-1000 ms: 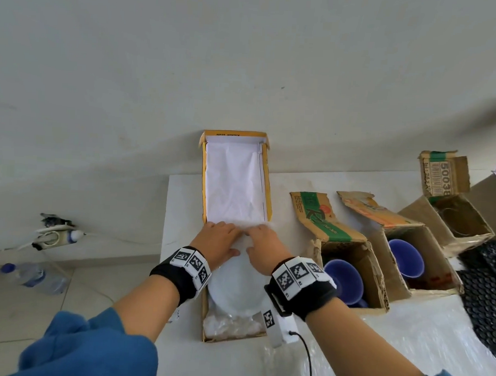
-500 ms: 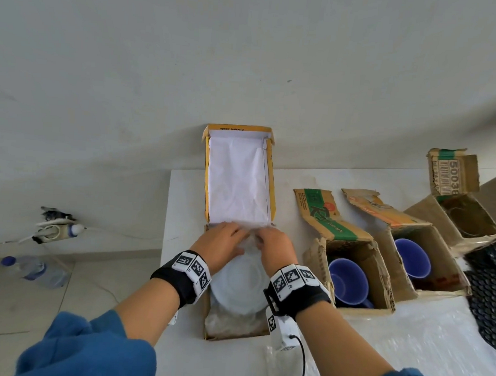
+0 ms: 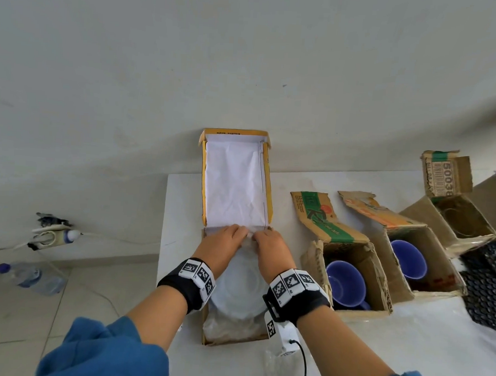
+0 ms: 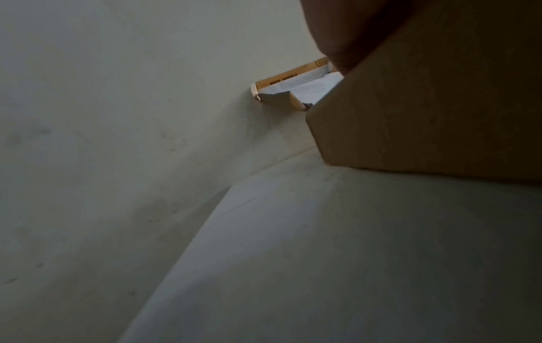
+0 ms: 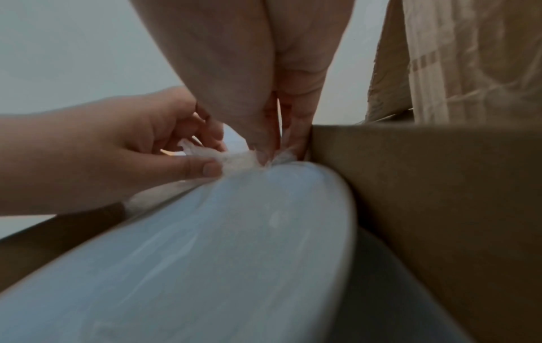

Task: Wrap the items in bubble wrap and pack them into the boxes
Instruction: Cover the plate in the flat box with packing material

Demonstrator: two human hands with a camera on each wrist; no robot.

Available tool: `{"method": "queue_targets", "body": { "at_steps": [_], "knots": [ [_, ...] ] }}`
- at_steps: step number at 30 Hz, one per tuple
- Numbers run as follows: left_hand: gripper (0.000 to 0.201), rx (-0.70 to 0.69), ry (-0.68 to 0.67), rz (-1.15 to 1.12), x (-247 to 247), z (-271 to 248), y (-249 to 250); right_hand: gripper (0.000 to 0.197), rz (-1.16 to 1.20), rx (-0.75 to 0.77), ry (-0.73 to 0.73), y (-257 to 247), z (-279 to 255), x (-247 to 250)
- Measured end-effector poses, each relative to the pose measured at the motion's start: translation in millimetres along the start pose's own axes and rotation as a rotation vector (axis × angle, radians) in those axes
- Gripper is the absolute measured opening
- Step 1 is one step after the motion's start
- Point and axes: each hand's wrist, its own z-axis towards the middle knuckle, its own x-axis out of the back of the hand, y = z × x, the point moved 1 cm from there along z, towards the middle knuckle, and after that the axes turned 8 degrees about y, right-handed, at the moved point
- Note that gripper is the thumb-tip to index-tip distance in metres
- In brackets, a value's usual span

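Note:
A white plate (image 3: 236,285) wrapped in bubble wrap (image 3: 228,327) lies in an open cardboard box (image 3: 233,341), whose white-lined lid (image 3: 235,187) leans back against the wall. My left hand (image 3: 224,241) and right hand (image 3: 269,243) meet at the box's far end. In the right wrist view, the left hand (image 5: 211,150) pinches a tuft of the bubble wrap (image 5: 234,160) at the far rim of the plate (image 5: 220,255). The right hand (image 5: 272,148) pinches the same tuft from above. The left wrist view shows only the box wall (image 4: 440,104) and the table (image 4: 352,255).
Two open cardboard boxes, each holding a blue mug (image 3: 345,279) (image 3: 408,259), stand to the right, with a third open box (image 3: 463,219) behind them. A bubble wrap sheet (image 3: 405,340) covers the table's near right. Black mesh (image 3: 489,281) lies at the right edge. A bottle (image 3: 29,275) lies on the floor.
Both hands have stayed at the far end of the box. Their fingertips have drawn closer together, gathering the wrap over the plate's far rim.

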Motion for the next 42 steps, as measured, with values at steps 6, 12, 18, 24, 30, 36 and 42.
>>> {"method": "queue_targets", "body": {
  "at_steps": [6,12,18,24,30,36,42],
  "knots": [
    [0.021,-0.001,-0.018,0.092,5.3,7.4,0.5,0.025,-0.047,-0.049,-0.024,2.2,4.1,4.5],
    [0.03,-0.03,-0.021,0.048,-0.2,-7.7,-1.1,0.031,-0.32,0.08,-0.096,-5.0,-4.8,-11.0],
    [0.043,-0.041,-0.018,0.156,-2.1,-14.8,4.8,0.037,-0.334,0.081,-0.077,-2.9,-14.2,-7.1],
    [0.042,-0.011,-0.089,0.243,4.4,-15.0,11.3,0.042,-0.26,0.068,-0.099,-4.2,-21.5,-2.8],
    [0.032,0.078,-0.114,0.364,13.2,-4.4,31.5,0.052,0.167,0.023,-0.139,-8.0,-31.5,30.1],
    [0.041,0.154,0.187,0.167,26.1,-26.8,63.8,0.018,0.459,0.084,-0.013,19.7,-87.0,105.8],
    [0.018,0.048,0.394,-0.121,26.6,-70.5,163.1,0.013,0.227,0.07,-0.177,110.4,-162.8,133.1]
  ]
}}
